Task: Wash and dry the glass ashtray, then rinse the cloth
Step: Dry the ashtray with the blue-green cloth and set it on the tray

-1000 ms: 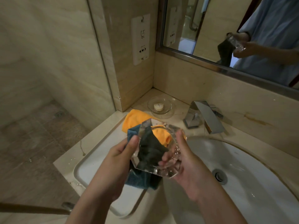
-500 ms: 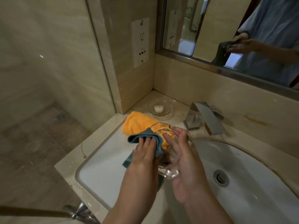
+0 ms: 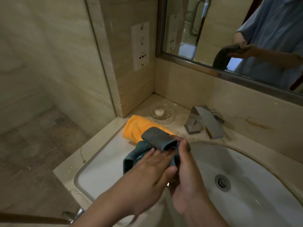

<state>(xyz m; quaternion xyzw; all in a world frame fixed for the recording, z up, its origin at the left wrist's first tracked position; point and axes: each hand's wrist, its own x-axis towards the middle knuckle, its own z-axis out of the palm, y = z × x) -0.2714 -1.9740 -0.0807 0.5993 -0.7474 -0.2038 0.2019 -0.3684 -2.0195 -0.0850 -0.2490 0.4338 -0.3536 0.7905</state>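
Ashtray hidden under blue-grey cloth [image 3: 157, 141], pressed between left hand [image 3: 147, 171], right hand [image 3: 186, 177]

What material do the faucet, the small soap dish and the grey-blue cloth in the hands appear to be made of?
Faucet: probably chromed metal, polished; its flat faces mirror the surroundings.
Soap dish: clear glass, or possibly plastic; the counter shows through it.
Grey-blue cloth: soft, matte textile, perhaps microfibre; it folds and drapes over the left hand and right hand.
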